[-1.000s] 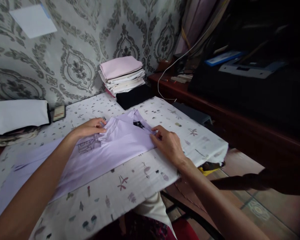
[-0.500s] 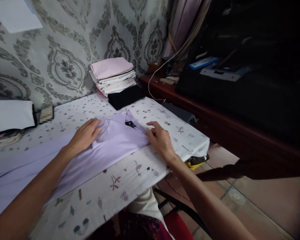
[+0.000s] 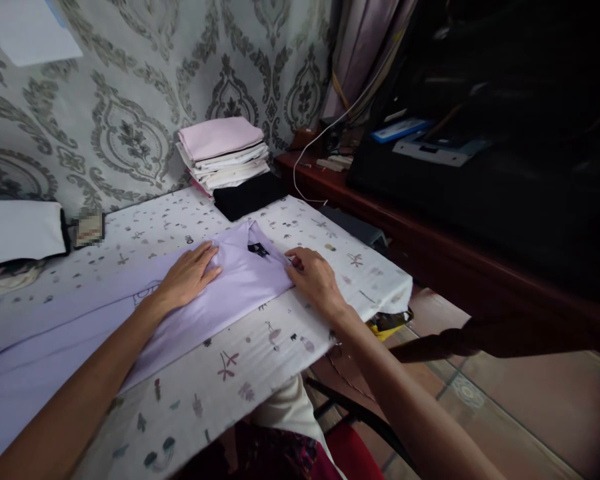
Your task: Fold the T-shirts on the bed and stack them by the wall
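A lavender shirt lies folded lengthwise on the table, its neckline with a black label toward the right end. My left hand rests flat on the cloth, fingers stretched out, a little left of the collar. At the right end of the shirt, my right hand has thumb and fingers closed at the edge near the neckline. Part of a dark line print shows on the shirt behind my left wrist.
The table has a white patterned cover. At the back stands a stack of folded clothes, with a folded black cloth before it. A white folded cloth lies far left. A dark red wooden ledge runs along the right.
My left hand has moved right and pressed down, and the raised fold of fabric beside it now lies flatter. The right hand stays at the shirt's edge, fingers drawn closer together.
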Demonstrator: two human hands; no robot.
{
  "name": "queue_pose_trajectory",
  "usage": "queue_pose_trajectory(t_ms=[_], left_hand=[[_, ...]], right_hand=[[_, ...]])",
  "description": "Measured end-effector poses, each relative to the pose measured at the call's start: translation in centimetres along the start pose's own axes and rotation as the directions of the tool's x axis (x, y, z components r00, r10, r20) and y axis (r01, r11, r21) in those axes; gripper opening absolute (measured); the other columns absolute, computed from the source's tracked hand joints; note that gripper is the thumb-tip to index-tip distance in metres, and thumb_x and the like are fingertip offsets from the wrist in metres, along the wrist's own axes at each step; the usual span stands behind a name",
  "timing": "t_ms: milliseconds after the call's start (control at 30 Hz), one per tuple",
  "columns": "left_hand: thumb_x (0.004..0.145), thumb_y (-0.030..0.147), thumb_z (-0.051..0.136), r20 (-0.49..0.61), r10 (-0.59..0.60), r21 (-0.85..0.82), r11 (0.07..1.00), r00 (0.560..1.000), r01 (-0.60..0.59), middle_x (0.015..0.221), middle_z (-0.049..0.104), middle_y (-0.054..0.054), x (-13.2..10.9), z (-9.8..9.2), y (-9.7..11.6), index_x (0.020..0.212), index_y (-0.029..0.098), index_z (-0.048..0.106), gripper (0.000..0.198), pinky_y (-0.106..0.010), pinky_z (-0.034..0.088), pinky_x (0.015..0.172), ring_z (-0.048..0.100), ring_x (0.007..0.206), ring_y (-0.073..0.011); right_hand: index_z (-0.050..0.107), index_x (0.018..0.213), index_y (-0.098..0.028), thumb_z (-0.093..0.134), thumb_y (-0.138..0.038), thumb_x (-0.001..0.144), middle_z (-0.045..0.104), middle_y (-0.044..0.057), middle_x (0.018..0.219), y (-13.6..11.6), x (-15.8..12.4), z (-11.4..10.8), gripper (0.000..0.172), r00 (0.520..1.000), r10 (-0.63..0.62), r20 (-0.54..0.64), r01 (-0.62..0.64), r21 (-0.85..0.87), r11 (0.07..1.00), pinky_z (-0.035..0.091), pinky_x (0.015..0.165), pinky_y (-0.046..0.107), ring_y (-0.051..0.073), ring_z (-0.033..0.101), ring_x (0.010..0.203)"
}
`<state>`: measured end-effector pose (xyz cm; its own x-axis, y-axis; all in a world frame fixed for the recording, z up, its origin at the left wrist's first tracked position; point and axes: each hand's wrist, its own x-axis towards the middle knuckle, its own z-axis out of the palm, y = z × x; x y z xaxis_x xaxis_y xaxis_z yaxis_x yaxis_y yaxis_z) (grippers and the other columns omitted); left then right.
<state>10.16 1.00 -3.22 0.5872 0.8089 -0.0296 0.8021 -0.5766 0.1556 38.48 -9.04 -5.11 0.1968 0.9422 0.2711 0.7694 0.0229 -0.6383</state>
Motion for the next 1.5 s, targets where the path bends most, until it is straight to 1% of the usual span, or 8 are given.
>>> queue_pose_trajectory(t_ms=[233, 367, 433, 600, 867, 1133, 1300, 1500], left_hand=[[0.101, 0.054, 0.032, 0.009, -0.005, -0.048, 0.999, 1.0, 0.005, 0.167, 0.028, -0.011, 0.0, -0.3, 0.2, 0.153, 0.02, 0.04, 0.063, -0.046, 0.02, 0.125, 0.023, 0.155, -0.0261], [0.102, 0.049, 0.033, 0.005, -0.061, -0.077, 0.995, 0.998, 0.061, 0.167, 0.026, -0.013, -1.4, -0.8, 1.0, 0.153, 0.02, 0.039, 0.059, -0.052, 0.015, 0.125, 0.02, 0.156, -0.0269], [0.103, 0.047, 0.032, -0.017, -0.064, -0.086, 0.994, 0.998, 0.063, 0.168, 0.025, -0.012, -3.4, -1.1, 1.5, 0.153, 0.022, 0.038, 0.056, -0.054, 0.01, 0.126, 0.017, 0.157, -0.0258], [0.103, 0.051, 0.031, -0.013, -0.024, -0.105, 0.994, 1.0, 0.022, 0.168, 0.027, -0.006, -12.3, -1.6, 1.3, 0.153, 0.029, 0.038, 0.055, -0.046, 0.011, 0.128, 0.019, 0.156, -0.0203], [0.092, 0.038, 0.041, -0.141, -0.487, -0.11, 0.873, 0.862, 0.475, 0.133, 0.065, -0.015, -26.8, -4.6, -12.5, 0.124, 0.019, 0.064, 0.044, -0.043, 0.04, 0.113, 0.057, 0.127, -0.0295], [0.076, 0.042, 0.052, -0.133, -0.592, -0.229, 0.799, 0.795, 0.556, 0.104, 0.068, -0.009, -30.6, -5.0, -18.2, 0.103, 0.02, 0.065, 0.038, -0.036, 0.048, 0.091, 0.063, 0.097, -0.0252], [0.071, 0.035, 0.054, -0.129, -0.627, -0.259, 0.769, 0.768, 0.584, 0.079, 0.06, -0.001, -30.8, -4.6, -19.3, 0.079, 0.022, 0.055, 0.015, -0.031, 0.044, 0.073, 0.057, 0.079, -0.021], [0.079, 0.024, 0.05, -0.25, -0.73, -0.181, 0.681, 0.637, 0.71, 0.099, 0.066, -0.007, -31.0, -4.2, -17.0, 0.108, 0.019, 0.059, 0.03, -0.037, 0.048, 0.084, 0.062, 0.094, -0.0249]], right_hand=[[0.069, 0.114, -0.018, 0.051, -0.022, 0.091, 0.071, 0.014, 0.108, -1.1, -0.6, -0.5, 0.029, 0.971, -0.2, -0.128, 0.193, -0.066, 0.979, 0.052, 0.092, 0.046, 0.029, 0.064, 0.102], [0.062, 0.133, -0.022, 0.046, -0.03, 0.099, 0.06, 0.013, 0.143, -1.7, -1.4, -0.3, 0.038, 0.823, -0.556, 0.117, 0.566, -0.073, 0.821, 0.045, 0.11, 0.054, 0.03, 0.052, 0.135], [0.057, 0.141, -0.023, 0.045, -0.035, 0.101, 0.056, 0.012, 0.149, -1.1, -1.7, 0.4, 0.044, 0.762, -0.597, 0.252, 0.632, -0.085, 0.77, 0.041, 0.116, 0.055, 0.029, 0.047, 0.142], [0.055, 0.144, -0.02, 0.042, -0.045, 0.102, 0.053, 0.014, 0.151, 0.8, -1.6, 2.2, 0.051, 0.767, -0.594, 0.244, 0.634, -0.146, 0.759, 0.039, 0.118, 0.055, 0.03, 0.048, 0.141], [0.07, 0.123, -0.02, 0.039, -0.042, 0.101, 0.066, 0.015, 0.135, -5.0, 0.4, 4.5, 0.044, 0.657, -0.691, 0.303, 0.723, 0.008, 0.691, 0.051, 0.105, 0.054, 0.032, 0.063, 0.123], [0.069, 0.113, -0.018, 0.047, -0.021, 0.095, 0.068, 0.014, 0.122, -16.8, 1.1, 11.7, 0.029, 0.43, -0.776, 0.462, 0.839, 0.112, 0.532, 0.051, 0.097, 0.048, 0.029, 0.061, 0.114], [0.065, 0.093, -0.017, 0.046, -0.018, 0.095, 0.069, 0.012, 0.098, -17.7, 1.3, 13.7, 0.019, 0.479, -0.747, 0.461, 0.828, 0.046, 0.559, 0.049, 0.087, 0.041, 0.027, 0.061, 0.095], [0.067, 0.111, -0.016, 0.045, -0.019, 0.096, 0.072, 0.013, 0.109, -17.1, 0.9, 14.3, 0.027, 0.54, -0.768, 0.344, 0.818, -0.002, 0.575, 0.05, 0.087, 0.042, 0.029, 0.064, 0.102]])
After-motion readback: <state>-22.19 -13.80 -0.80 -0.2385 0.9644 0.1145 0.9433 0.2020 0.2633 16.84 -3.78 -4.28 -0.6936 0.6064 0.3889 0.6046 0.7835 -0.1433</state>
